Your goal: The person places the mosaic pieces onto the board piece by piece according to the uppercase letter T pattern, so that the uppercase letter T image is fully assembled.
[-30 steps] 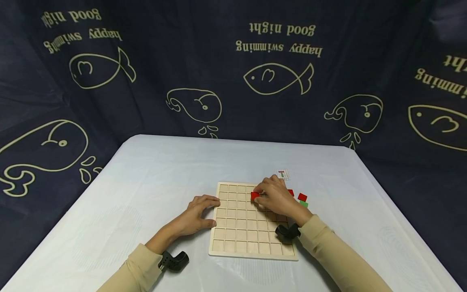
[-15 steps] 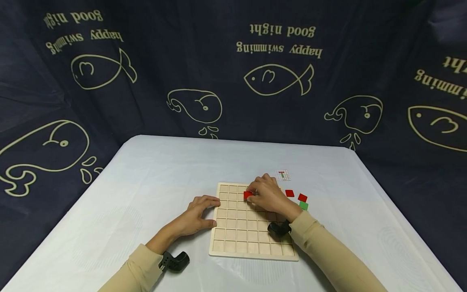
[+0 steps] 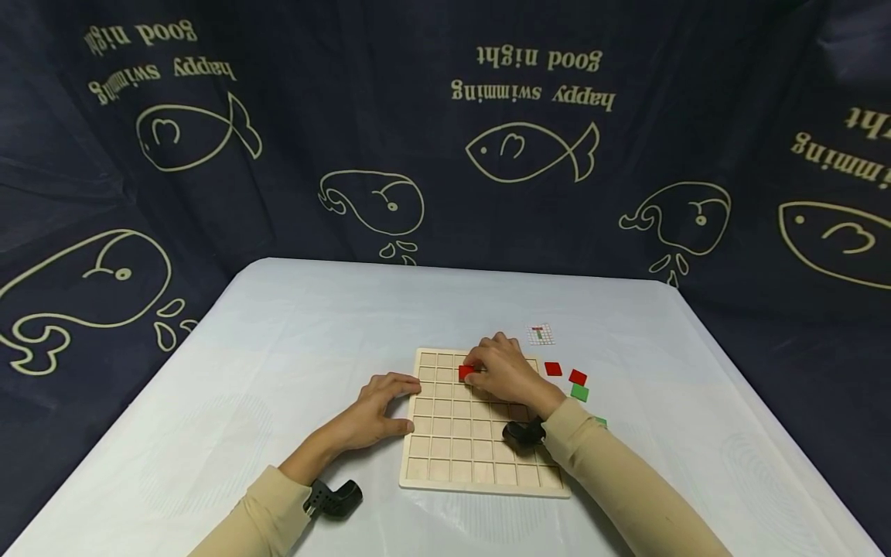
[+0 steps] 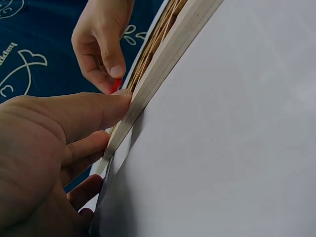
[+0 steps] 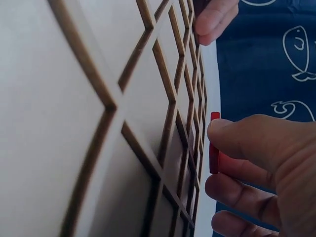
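Note:
In the head view a pale wooden grid board (image 3: 462, 449) lies on the table. My right hand (image 3: 506, 373) pinches a red square tile (image 3: 465, 374) between thumb and fingers over the board's far rows. Seen from the right wrist, this red tile (image 5: 214, 162) stands on edge in the grip, just off the grid surface. My left hand (image 3: 370, 415) rests against the board's left side. From the left wrist, its thumb and fingers touch the board's outer edge (image 4: 158, 69), mostly extended.
Right of the board lie two red tiles (image 3: 553, 369) and a green tile (image 3: 579, 393). Another green tile (image 3: 602, 422) is partly hidden by the right sleeve. Behind the board sits a small printed grid card (image 3: 540, 334). A dark patterned cloth (image 3: 431, 93) hangs beyond the table.
My right hand has moved left across the board with the red tile. More tiles on the right have come into sight. The left hand stays in place.

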`<action>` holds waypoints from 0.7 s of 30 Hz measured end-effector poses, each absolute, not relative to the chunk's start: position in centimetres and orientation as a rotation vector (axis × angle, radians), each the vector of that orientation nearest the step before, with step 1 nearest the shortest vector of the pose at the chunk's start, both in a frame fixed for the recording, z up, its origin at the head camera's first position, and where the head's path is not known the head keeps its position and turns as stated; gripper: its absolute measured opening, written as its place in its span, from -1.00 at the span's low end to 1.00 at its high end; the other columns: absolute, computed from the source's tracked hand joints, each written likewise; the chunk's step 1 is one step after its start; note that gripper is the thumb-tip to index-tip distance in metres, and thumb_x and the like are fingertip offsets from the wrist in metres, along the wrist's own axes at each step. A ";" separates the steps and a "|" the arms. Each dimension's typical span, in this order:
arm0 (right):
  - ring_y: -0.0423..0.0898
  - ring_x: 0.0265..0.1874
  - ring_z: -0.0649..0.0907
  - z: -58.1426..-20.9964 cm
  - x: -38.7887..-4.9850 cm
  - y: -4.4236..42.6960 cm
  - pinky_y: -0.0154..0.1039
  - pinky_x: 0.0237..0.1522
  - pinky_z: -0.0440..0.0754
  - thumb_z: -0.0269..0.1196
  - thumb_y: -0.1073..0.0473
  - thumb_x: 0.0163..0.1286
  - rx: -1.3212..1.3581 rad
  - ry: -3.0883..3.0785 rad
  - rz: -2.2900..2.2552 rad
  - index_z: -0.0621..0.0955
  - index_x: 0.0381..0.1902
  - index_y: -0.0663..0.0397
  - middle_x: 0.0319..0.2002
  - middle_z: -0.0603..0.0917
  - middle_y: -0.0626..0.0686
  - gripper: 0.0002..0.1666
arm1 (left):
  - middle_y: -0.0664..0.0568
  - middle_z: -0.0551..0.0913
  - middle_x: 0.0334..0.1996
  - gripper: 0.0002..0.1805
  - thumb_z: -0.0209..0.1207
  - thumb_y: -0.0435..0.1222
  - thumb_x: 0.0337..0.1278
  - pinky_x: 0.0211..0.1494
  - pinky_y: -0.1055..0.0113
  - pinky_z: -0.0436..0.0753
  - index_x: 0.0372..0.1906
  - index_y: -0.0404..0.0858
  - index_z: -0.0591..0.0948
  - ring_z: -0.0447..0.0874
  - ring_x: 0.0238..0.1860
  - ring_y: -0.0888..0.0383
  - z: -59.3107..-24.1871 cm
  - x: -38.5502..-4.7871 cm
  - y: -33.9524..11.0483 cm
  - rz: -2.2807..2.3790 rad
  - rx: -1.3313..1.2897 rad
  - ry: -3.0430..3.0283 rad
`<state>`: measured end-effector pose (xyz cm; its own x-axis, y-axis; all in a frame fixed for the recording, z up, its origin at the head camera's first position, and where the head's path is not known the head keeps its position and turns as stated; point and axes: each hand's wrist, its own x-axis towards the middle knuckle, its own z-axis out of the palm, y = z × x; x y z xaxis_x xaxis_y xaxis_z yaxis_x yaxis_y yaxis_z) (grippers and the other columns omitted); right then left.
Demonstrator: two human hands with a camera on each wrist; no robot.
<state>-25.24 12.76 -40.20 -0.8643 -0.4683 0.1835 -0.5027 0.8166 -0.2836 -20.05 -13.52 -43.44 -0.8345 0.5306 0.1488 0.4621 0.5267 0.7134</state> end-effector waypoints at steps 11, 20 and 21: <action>-0.11 -0.26 0.45 -40.4 -25.5 12.1 -0.16 -0.11 0.41 0.38 0.06 0.13 0.823 -2.904 0.521 0.71 -0.21 -0.01 -0.24 0.64 -0.04 -0.74 | 0.04 0.37 0.30 -0.39 0.33 -0.25 -0.04 0.31 -0.11 0.06 0.21 -0.19 0.47 0.19 0.29 -0.02 -43.4 -20.0 -13.5 1.215 0.863 2.656; -0.10 -0.24 0.48 -40.4 -25.4 12.1 -0.16 -0.11 0.44 0.36 0.04 0.16 0.821 -2.922 0.516 0.71 -0.19 -0.03 -0.23 0.61 -0.05 -0.74 | 0.06 0.37 0.30 -0.40 0.32 -0.23 -0.02 0.30 -0.11 0.08 0.22 -0.18 0.47 0.18 0.30 -0.01 -43.3 -20.0 -13.5 1.200 0.853 2.668; -0.10 -0.23 0.48 -40.4 -25.4 12.1 -0.15 -0.11 0.44 0.36 0.05 0.16 0.823 -2.922 0.518 0.71 -0.19 -0.03 -0.22 0.61 -0.04 -0.74 | 0.06 0.37 0.30 -0.40 0.32 -0.23 -0.02 0.29 -0.10 0.09 0.22 -0.18 0.47 0.18 0.30 -0.01 -43.3 -20.0 -13.5 1.200 0.854 2.669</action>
<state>-25.40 12.09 -40.42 -0.8554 -0.4960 0.1491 -0.5170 0.8008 -0.3023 -19.99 -13.54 -43.30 -0.8390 0.5262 0.1383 0.4528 0.5343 0.7138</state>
